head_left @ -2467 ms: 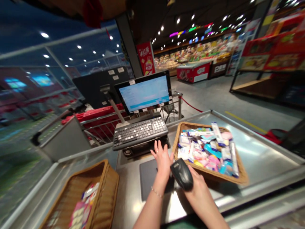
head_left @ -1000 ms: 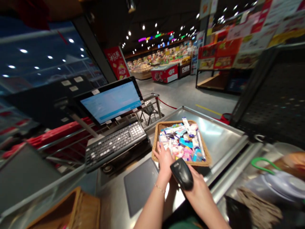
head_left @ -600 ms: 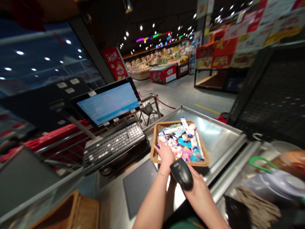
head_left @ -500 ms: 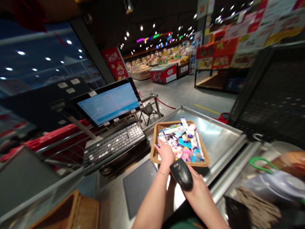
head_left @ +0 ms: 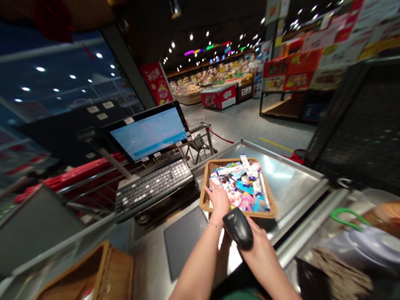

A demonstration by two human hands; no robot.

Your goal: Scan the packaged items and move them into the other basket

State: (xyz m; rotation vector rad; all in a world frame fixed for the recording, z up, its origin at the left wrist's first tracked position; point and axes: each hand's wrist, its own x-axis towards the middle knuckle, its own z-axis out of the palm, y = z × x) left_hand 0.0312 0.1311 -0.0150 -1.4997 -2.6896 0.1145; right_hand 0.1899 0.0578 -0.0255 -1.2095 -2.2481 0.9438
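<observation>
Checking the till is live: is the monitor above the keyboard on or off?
On: the monitor glows light blue with a window showing; its text is too blurred to read.

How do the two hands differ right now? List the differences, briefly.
The left hand rests among the packets in the wicker basket; the right hand hangs short of the basket, over the steel counter. The right hand grips a black scanner; the left hand holds no tool. The left wrist wears a thin bracelet; the right wrist shows none. Both are bare.
</observation>
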